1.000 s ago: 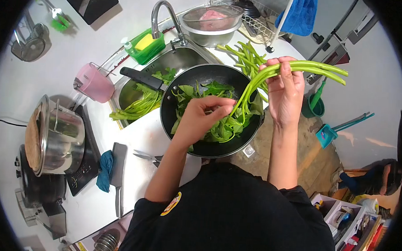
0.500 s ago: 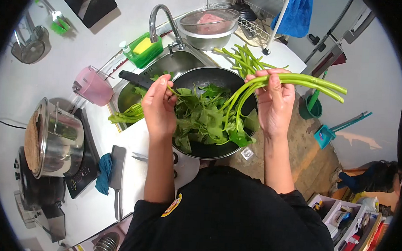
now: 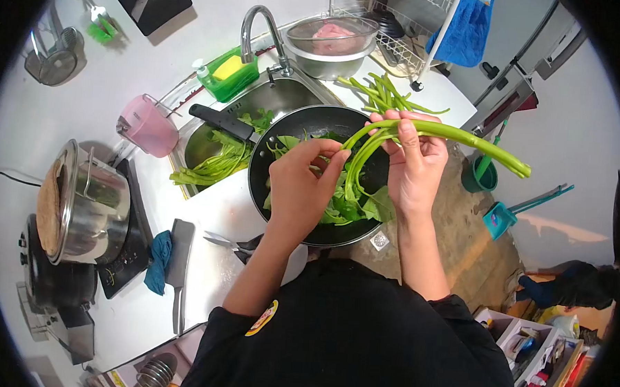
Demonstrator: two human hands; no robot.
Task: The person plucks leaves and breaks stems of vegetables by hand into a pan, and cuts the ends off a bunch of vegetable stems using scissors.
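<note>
My right hand [image 3: 416,163] is closed around a bunch of long green stems [image 3: 468,137], whose thick cut ends stick out to the right. Thinner ends of the bunch curve down to the left over a black frying pan [image 3: 256,165]. My left hand [image 3: 300,183] pinches one of these stems between thumb and fingertips, just above the pan. Loose green leaves [image 3: 347,207] lie in the pan, partly hidden behind my left hand. More leafy stems [image 3: 221,158] rest in the sink at the left, and bare stems [image 3: 380,93] lie on the counter behind.
A steel sink [image 3: 297,89] with a faucet [image 3: 251,25] is behind the pan. Scissors [image 3: 219,241], a cleaver [image 3: 178,260] and a blue cloth [image 3: 159,263] lie on the counter. A steel pot [image 3: 91,208] stands left; covered meat [image 3: 330,39] sits in a bowl behind.
My left hand has moved right, from the pan's left side to the stems near my right hand, and now pinches one. My right hand still holds the bunch, slightly lower.
</note>
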